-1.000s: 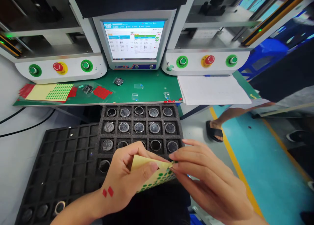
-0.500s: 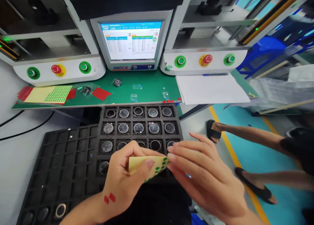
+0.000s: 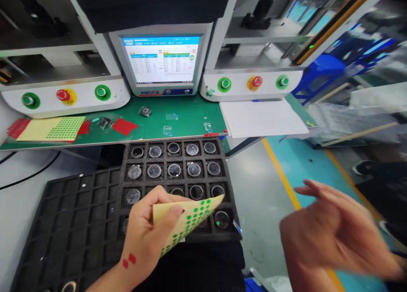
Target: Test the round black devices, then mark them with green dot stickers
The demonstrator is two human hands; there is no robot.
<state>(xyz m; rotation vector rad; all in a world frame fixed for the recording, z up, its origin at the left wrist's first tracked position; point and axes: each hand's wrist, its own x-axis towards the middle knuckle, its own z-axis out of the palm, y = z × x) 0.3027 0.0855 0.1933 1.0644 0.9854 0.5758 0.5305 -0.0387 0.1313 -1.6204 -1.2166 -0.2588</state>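
My left hand is closed on a pale yellow sticker sheet with rows of green dots. Its thumb lies on top and the sheet's far corner curls up. Beneath it is a black foam tray whose compartments hold round dark discs with metal rims, such as one disc. A small green dot shows on the disc at the near right. Two red stickers are on my left wrist. Off to the right, apart from the tray, my right hand is smeared by motion, so its fingers are unclear.
A second foam tray lies at left. The green bench carries another green-dot sheet, a red sheet, clear film scraps and white paper. Behind stand a monitor and machine panels with buttons. Another person's feet show at right.
My right hand has left the sheet's edge and swung right, away from the tray. My left hand keeps hold of the sheet. The camera view has shifted slightly.
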